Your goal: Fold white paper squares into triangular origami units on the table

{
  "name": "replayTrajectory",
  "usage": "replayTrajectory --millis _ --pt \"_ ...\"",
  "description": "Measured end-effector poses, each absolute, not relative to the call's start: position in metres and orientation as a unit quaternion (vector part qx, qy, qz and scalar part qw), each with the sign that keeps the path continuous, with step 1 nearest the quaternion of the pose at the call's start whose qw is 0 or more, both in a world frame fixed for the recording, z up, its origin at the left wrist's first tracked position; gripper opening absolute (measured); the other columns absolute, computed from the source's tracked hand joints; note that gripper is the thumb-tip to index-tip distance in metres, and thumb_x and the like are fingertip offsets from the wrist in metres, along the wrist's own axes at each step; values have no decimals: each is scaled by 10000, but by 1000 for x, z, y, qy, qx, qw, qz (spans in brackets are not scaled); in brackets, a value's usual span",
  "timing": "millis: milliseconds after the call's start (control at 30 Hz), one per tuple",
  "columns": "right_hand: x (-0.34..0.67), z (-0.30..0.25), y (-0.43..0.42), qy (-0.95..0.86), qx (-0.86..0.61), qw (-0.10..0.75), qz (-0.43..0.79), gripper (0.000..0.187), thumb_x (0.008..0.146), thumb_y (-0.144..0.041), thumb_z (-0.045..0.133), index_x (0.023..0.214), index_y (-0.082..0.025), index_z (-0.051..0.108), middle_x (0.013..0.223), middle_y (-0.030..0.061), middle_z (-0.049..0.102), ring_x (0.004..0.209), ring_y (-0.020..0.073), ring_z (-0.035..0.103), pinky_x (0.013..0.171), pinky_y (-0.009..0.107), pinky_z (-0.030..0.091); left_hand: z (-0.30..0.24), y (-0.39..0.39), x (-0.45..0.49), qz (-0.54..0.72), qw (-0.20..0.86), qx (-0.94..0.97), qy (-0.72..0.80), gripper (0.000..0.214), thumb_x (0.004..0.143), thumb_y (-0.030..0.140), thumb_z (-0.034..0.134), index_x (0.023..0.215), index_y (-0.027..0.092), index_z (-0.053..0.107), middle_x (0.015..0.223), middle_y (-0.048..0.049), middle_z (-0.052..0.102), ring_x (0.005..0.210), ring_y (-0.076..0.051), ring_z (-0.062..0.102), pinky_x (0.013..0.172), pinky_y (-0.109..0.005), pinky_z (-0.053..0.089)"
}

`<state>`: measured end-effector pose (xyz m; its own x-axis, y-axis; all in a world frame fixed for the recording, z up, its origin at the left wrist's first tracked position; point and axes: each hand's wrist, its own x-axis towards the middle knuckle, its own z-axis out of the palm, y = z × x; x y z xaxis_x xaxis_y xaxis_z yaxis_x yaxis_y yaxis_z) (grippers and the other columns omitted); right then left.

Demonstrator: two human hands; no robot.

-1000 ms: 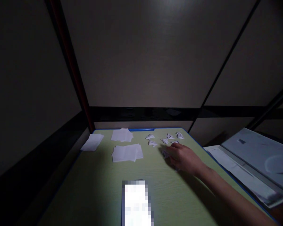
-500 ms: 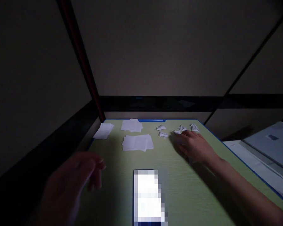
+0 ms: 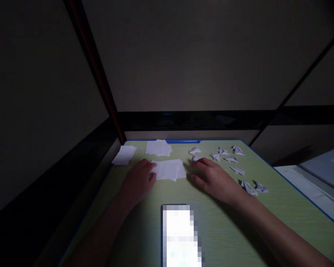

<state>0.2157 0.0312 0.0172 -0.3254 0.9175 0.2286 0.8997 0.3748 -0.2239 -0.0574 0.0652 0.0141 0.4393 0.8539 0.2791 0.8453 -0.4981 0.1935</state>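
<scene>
A loose stack of white paper sheets lies in the middle of the table. At its left edge is my left hand, thumb and fingers apart; the fingertips reach the paper, though I cannot tell how firmly they touch it. My right hand hovers or rests just right of the stack, fingers spread and nothing seen in them. Its fingers partly cover a small folded paper piece. Several more folded paper shapes, such as a pointed one and a lower one, lie to the right.
Two other paper stacks, one at the back and one at the far left, lie on the green table. A lit phone with a blurred screen is in front. A pale flat object stands beyond the right edge.
My right hand has moved left from the folded shapes towards the middle stack, uncovering several of them. My left hand has reached forward and right to that stack's left edge.
</scene>
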Motion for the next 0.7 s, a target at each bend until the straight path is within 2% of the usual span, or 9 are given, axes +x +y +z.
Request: replayTrajectory --millis 200,433,533,633,700 --pt "215 4 30 -800 -570 182 34 295 880 -269 507 1131 -168 626 1081 129 612 975 247 595 893 396 477 -2 76 -65 163 -21 869 466 365 877 185 535 1231 118 599 1321 -124 572 1224 -268 508 1068 -424 395" --pt "202 9 31 -808 -559 185 40 295 887 -284 499 1119 -163 634 1094 123 610 986 242 584 906 392 470 -2 80 -66 162 -7 868 470 377 898 188 503 1263 120 571 1322 -107 579 1234 -247 507 1068 -408 396" --pt "189 14 37 -818 -546 179 41 428 869 -378 550 1227 -146 588 1160 138 594 1061 267 560 960 409 440 -2 83 -69 168 -20 845 507 339 891 180 501 1213 121 591 1260 -111 612 1182 -249 538 1038 -400 413" --pt "175 16 45 -821 -541 176 44 637 828 -504 593 1328 -116 516 1235 172 563 1133 303 528 987 433 417 -3 88 -72 169 -31 828 534 242 889 167 479 1055 120 648 1122 -121 660 1085 -254 582 966 -396 451" --pt "168 13 51 -820 -543 174 46 710 802 -556 608 1343 -108 505 1252 191 553 1149 325 521 982 456 412 -4 90 -73 165 -33 827 536 212 890 165 467 939 123 669 1034 -117 673 1025 -247 599 933 -382 462"
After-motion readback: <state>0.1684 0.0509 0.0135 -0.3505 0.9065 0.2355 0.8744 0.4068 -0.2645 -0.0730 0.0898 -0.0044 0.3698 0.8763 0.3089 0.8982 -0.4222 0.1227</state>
